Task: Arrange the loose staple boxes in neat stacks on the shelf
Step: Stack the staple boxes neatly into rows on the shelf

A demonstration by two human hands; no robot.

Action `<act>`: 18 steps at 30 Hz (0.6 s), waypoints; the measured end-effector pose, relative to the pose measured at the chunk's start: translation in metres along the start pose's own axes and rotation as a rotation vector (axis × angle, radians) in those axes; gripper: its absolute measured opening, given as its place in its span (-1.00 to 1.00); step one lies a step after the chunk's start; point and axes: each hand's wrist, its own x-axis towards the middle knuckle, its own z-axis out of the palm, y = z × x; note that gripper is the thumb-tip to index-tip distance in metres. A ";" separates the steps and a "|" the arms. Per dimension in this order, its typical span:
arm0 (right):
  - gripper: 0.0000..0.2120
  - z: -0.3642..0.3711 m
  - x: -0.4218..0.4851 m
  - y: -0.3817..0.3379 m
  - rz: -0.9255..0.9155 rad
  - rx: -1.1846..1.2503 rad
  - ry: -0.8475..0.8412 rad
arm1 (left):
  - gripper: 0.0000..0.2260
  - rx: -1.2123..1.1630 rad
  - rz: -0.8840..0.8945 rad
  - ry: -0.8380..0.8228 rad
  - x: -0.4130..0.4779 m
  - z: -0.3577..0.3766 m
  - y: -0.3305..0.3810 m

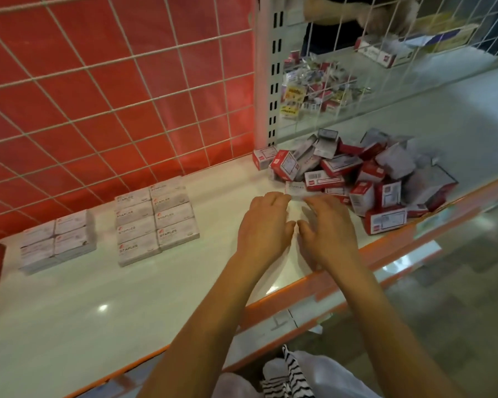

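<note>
Both hands hover palm-down over the shelf (104,285), thumbs almost meeting. The left hand (263,222) has its fingers loosely bent and the right hand (327,228) has them spread; neither visibly grips anything. A white box (297,187) lies right at the fingertips, though whether they touch it is unclear. The pile of loose staple boxes (365,173) sits just beyond and right of the right fingers. The neat stacks (156,216) stand well left of the left fingers

The left hand (263,222) and right hand (325,228) hover side by side just before the heap of staple boxes (365,173); neat stacks (156,219) lie well left of it.
</note>
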 end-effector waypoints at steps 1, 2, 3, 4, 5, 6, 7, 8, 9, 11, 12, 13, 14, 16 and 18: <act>-0.60 -0.003 0.006 0.005 -0.005 0.005 0.022 | -0.56 -0.008 0.002 0.002 0.006 0.002 0.004; -0.62 -0.007 0.013 0.010 -0.006 0.005 0.052 | -0.56 -0.020 0.003 0.010 0.012 0.004 0.008; -0.63 -0.010 0.019 0.015 -0.001 0.004 0.084 | -0.57 -0.032 0.003 0.023 0.018 0.006 0.012; -0.64 -0.014 0.026 0.020 0.009 0.000 0.113 | -0.57 -0.042 0.005 0.037 0.024 0.008 0.015; -0.65 -0.018 0.032 0.024 0.008 -0.004 0.141 | -0.59 -0.048 0.011 0.051 0.029 0.010 0.018; -0.66 -0.021 0.038 0.028 -0.003 -0.014 0.164 | -0.60 -0.054 0.019 0.065 0.035 0.012 0.020; -0.68 -0.025 0.043 0.031 -0.017 -0.026 0.181 | -0.62 -0.061 0.023 0.072 0.040 0.014 0.022; -0.71 -0.029 0.048 0.033 -0.028 -0.038 0.193 | -0.62 -0.064 0.021 0.075 0.046 0.015 0.024; -0.74 -0.032 0.052 0.035 -0.039 -0.052 0.204 | -0.62 -0.062 0.016 0.077 0.050 0.017 0.025; -0.77 -0.038 0.060 0.036 -0.055 -0.092 0.203 | -0.64 -0.053 0.009 0.076 0.060 0.021 0.027; -0.77 -0.040 0.064 0.037 -0.057 -0.117 0.184 | -0.65 -0.053 0.010 0.072 0.064 0.022 0.027; -0.76 -0.042 0.068 0.037 -0.056 -0.141 0.157 | -0.64 -0.054 0.013 0.066 0.068 0.024 0.027; -0.75 -0.045 0.072 0.037 -0.052 -0.164 0.125 | -0.60 -0.057 0.022 0.057 0.071 0.026 0.027; -0.70 -0.050 0.081 0.035 -0.033 -0.195 0.062 | -0.52 -0.066 0.039 0.050 0.075 0.028 0.027; -0.67 -0.055 0.088 0.032 -0.009 -0.205 -0.002 | -0.51 -0.085 0.032 0.066 0.079 0.028 0.027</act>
